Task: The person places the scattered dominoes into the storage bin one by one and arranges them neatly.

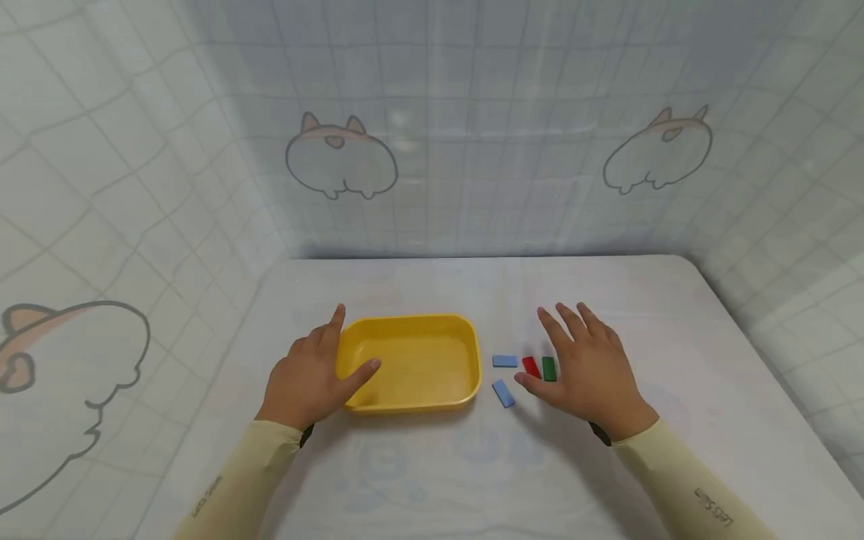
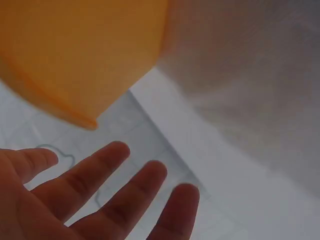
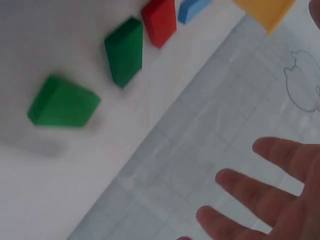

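Note:
My left hand (image 1: 307, 379) hovers at the left edge of a yellow tray (image 1: 412, 364), fingers spread and thumb over the rim. In the left wrist view a gap shows between those fingertips (image 2: 117, 150) and the tray's side (image 2: 100, 50). Fingers splayed, my right hand (image 1: 590, 379) is above the table and holds nothing. Near its thumb lie a red block (image 1: 531, 367), a green block (image 1: 549, 369) and two blue blocks, one behind (image 1: 505, 361) and one in front (image 1: 502, 394). A second green block (image 3: 65, 102) shows in the right wrist view; the right hand hides it from the head view.
A white-covered table (image 1: 418, 480) carries the tray and blocks. Pale grid-patterned curtains with animal drawings (image 1: 342, 161) hang behind and at both sides. The table's back edge (image 1: 493, 259) runs along the rear curtain.

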`<state>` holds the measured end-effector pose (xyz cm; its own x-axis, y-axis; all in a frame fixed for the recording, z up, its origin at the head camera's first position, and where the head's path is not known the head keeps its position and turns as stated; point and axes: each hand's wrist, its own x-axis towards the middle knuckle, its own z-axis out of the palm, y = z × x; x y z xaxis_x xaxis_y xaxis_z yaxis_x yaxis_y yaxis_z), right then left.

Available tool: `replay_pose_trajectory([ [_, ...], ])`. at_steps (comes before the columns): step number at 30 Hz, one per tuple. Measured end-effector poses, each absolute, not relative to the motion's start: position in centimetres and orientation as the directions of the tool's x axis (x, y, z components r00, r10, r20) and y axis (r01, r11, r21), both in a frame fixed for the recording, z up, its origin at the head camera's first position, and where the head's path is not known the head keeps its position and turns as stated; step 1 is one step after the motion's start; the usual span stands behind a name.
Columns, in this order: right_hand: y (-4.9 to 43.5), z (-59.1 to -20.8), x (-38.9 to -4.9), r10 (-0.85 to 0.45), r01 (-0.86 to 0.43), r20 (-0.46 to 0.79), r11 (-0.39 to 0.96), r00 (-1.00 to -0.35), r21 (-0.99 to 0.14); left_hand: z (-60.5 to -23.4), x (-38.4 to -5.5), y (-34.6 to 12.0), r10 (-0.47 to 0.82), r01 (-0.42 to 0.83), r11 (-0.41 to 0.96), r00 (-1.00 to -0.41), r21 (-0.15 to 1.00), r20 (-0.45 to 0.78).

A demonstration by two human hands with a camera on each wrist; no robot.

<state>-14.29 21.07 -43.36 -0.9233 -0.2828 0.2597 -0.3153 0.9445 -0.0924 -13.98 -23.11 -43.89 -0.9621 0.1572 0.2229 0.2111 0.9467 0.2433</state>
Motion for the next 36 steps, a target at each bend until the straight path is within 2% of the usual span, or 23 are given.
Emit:
replay_pose_trajectory([
  [5, 20.2, -44.5, -14.1, -0.358, -0.407, 0.293, 0.905, -0.887, -0.126, -44.9, -13.9, -23.4, 0.147, 0.191, 0.94, -0.975, 0.283, 0.169],
  [10, 19.5, -45.6, -13.9, -0.426, -0.494, 0.337, 0.857, -0.839, -0.147, -45.6, -14.0, -23.4, 0.157, 0.204, 0.936, -0.972, 0.287, 0.176],
  [18, 19.0, -46.9, -14.3, -0.585, -0.633, 0.259, 0.755, -0.768, -0.171, -46.3, -14.4, -23.7, 0.163, 0.215, 0.938, -0.966, 0.27, 0.203],
  [22, 18.9, -47.4, -14.4, -0.623, -0.655, 0.209, 0.736, -0.754, -0.168, -46.6, -14.4, -23.9, 0.163, 0.215, 0.938, -0.966, 0.271, 0.202],
  [36, 18.4, -48.0, -14.4, -0.67, -0.71, 0.239, 0.684, -0.702, -0.167, -47.4, -14.5, -24.3, 0.159, 0.224, 0.926, -0.961, 0.302, 0.226],
])
